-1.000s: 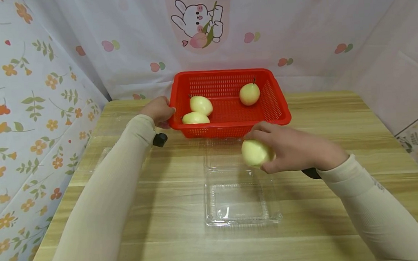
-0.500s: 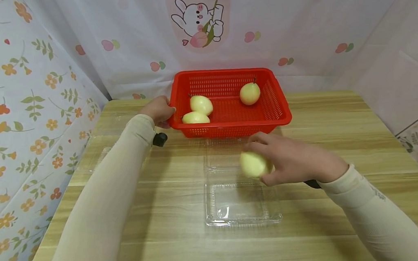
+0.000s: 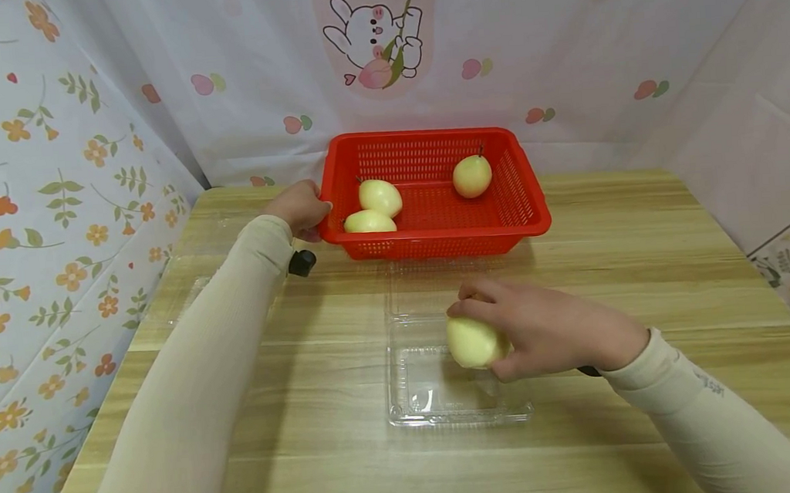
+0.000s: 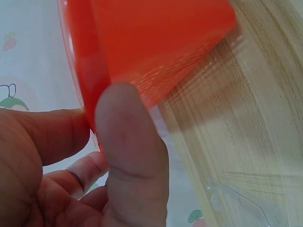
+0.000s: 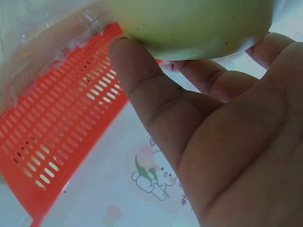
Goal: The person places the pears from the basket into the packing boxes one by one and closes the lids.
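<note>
My right hand [image 3: 547,323] grips a pale yellow pear [image 3: 474,342] with curled fingers and thumb, above a clear plastic clamshell box [image 3: 408,412] that lies unfolded on the table. The right wrist view shows the speckled underside of the pear [image 5: 199,28] between thumb and fingers. At the back, my left hand [image 3: 298,210] pinches the left rim of a red plastic basket [image 3: 436,243]; the left wrist view shows thumb and fingers on either side of this rim [image 4: 90,61]. Inside the basket are two pears on the left and one pear [image 3: 471,177] on the right.
More clear plastic containers [image 3: 193,293] lie on the left side of the wooden table [image 3: 632,429], partly behind the left arm. A printed cloth [image 3: 560,40] hangs behind the table, and a floral cloth [image 3: 40,251] hangs along its left side.
My right hand has brought the pear toward the near side and slightly left, from beside the basket's front edge to over the clamshell's near half. The left hand and basket have stayed put.
</note>
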`<state>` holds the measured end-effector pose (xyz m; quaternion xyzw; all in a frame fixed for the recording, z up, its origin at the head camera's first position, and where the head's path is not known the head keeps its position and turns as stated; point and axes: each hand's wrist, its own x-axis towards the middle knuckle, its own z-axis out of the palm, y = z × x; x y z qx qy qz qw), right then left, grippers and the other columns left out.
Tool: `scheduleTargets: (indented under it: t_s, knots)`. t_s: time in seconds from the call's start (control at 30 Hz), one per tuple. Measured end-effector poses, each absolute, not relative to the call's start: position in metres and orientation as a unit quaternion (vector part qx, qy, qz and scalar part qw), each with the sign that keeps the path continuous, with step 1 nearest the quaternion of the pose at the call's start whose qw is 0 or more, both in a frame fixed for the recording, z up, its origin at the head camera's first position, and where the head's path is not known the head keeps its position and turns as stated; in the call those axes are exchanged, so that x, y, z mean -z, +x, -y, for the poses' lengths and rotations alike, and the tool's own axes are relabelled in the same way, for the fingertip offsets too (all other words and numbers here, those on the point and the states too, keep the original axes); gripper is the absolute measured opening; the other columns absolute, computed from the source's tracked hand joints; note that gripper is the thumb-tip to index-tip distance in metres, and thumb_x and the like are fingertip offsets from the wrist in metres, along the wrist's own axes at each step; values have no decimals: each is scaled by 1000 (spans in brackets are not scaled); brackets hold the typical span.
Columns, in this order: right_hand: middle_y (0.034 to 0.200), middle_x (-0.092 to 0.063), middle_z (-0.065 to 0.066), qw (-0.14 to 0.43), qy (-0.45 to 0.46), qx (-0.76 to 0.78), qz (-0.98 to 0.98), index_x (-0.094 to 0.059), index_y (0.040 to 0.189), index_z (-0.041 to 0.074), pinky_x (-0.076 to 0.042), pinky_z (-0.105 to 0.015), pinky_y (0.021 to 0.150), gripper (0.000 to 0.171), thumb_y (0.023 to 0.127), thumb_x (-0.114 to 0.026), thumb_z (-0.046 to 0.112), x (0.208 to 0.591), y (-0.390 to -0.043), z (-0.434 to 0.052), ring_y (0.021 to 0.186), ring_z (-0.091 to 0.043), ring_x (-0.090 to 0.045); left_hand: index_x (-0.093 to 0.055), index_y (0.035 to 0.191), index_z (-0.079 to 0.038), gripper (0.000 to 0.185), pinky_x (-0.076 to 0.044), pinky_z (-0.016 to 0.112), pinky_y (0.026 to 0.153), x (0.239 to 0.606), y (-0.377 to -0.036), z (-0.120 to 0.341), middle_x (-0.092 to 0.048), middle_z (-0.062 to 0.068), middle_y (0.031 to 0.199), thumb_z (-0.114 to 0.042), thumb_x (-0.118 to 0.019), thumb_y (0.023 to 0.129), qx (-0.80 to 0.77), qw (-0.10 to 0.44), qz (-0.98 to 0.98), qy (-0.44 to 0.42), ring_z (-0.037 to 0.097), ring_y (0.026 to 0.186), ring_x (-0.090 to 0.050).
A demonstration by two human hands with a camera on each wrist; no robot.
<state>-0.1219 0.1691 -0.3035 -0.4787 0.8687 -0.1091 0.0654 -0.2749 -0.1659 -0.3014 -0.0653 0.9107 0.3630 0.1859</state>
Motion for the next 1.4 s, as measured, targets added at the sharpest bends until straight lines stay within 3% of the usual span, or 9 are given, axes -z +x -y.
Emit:
scheduleTargets:
  t_s: [0.23,0.6,1.1,1.4]
  knots:
    - [118,-51,5,77,-483,117,-864,-59,127,18,-51,-31,77,60,72,-79,27,311,-116,-169,99,-12,-52,-45,118,2,22,-58,39,79,300,-274,167,-58,17,102,-16,-45,104,-362,191,-910,-66,20,66,-64]
    - [118,-51,6,92,-487,99,-863,-59,128,18,-50,-31,79,60,71,-76,27,317,-106,-166,100,-14,-51,-43,121,1,25,-59,32,65,299,-276,168,-57,18,105,-16,-47,104,-370,194,-906,-71,22,66,-64]
    - [112,-51,6,149,-474,73,-865,-60,124,19,-49,-30,75,59,68,-80,23,331,-100,-160,91,-14,-50,-42,123,0,26,-59,31,66,299,-275,166,-57,18,106,-17,-47,104,-365,198,-906,-76,22,70,-64]
    - [114,-52,3,137,-481,63,-864,-60,123,20,-51,-34,77,62,67,-85,24,335,-99,-158,94,-18,-53,-42,123,0,26,-59,32,66,299,-274,166,-58,18,106,-17,-47,104,-369,197,-905,-77,23,71,-65]
